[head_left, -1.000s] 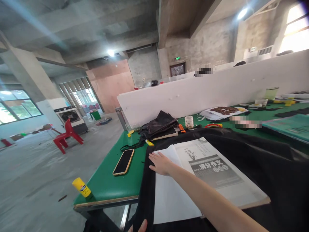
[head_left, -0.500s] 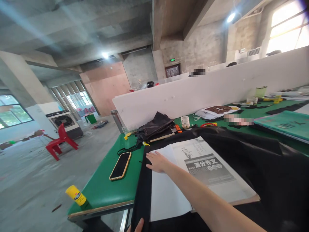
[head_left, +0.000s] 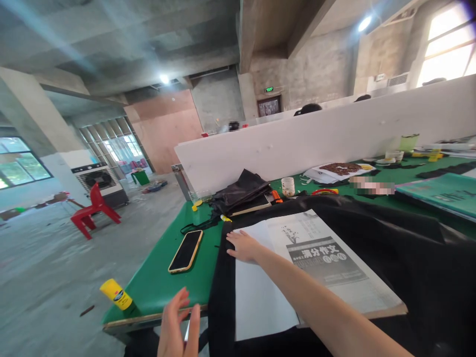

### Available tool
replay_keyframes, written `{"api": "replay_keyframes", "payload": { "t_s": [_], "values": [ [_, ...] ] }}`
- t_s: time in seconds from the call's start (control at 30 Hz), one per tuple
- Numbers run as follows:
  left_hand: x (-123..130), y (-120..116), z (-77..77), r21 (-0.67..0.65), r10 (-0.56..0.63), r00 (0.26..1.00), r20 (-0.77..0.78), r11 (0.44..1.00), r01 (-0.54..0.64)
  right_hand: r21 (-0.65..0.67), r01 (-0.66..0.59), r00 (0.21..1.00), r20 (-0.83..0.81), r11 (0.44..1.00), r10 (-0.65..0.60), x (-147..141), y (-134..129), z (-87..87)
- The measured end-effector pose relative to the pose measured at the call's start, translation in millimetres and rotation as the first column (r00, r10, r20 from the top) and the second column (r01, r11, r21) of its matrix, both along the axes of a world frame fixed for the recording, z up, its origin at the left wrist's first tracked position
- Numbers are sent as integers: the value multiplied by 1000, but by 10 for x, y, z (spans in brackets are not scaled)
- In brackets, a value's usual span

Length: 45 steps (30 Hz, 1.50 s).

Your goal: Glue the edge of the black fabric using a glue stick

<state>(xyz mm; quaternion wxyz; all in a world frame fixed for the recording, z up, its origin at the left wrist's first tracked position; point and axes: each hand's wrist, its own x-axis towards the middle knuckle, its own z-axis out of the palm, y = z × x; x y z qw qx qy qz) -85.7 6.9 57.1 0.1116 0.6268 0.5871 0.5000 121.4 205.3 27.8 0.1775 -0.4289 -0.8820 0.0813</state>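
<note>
Resting right hand (head_left: pixel 242 246), fingers spread, across book (head_left: pixel 327 258) and black cloth (head_left: pixel 221 297). Holding left hand (head_left: pixel 176 327) open near green table (head_left: pixel 159 285).

Left hand (head_left: pixel 178 325) cropped at lower edge, printed page (head_left: pixel 334 260) partly hidden beneath right forearm (head_left: pixel 316 295), black sheet (head_left: pixel 431 277) truncated at right, item (head_left: pixel 372 186) obscured by pixelation

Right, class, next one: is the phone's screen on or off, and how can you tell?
Off, it seems: the phone lies face up on the green table, its screen plain black with nothing lit.
</note>
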Motion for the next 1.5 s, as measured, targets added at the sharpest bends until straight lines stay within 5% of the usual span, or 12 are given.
{"api": "replay_keyframes", "payload": {
  "t_s": [0.1, 0.17, 0.33, 0.43, 0.57, 0.83, 1.07, 1.3, 1.5],
  "values": [
    [197, 326, 389, -37, -243, 968, -62, 970, 241, -15, -5, 1000, -4, 1000, 5, -10, 1, 1],
    [384, 661, 477, -30, -330, 935, -132, 944, 329, -23, -2, 1000, -17, 1000, 2, -14, -10, 12],
    [692, 1587, 145, -162, -240, 865, -442, 969, 186, -16, 19, 993, -117, 1000, -21, 5, -25, 60],
    [722, 1867, -116, -197, -236, 830, -506, 968, 155, -42, 73, 974, -213, 996, -81, 32, -6, 72],
    [718, 1900, -272, -215, -270, 750, -603, 961, 173, -89, 214, 915, -331, 973, -231, 55, 42, 113],
    [758, 1826, -306, -155, -213, 654, -726, 977, 146, -59, 407, 850, -342, 912, -401, 10, 484, 492],
    [767, 1800, -247, -184, -211, 623, -753, 977, 108, -155, 520, 830, -143, 840, -540, -219, 740, 318],
    [766, 1795, -251, -182, -213, 657, -723, 976, 116, -93, 508, 820, -250, 856, -514, -316, 648, 202],
    [757, 1796, -253, -193, -221, 653, -724, 974, 116, -79, 373, 757, -549, 924, -353, -381, 565, 369]
  ]
}}
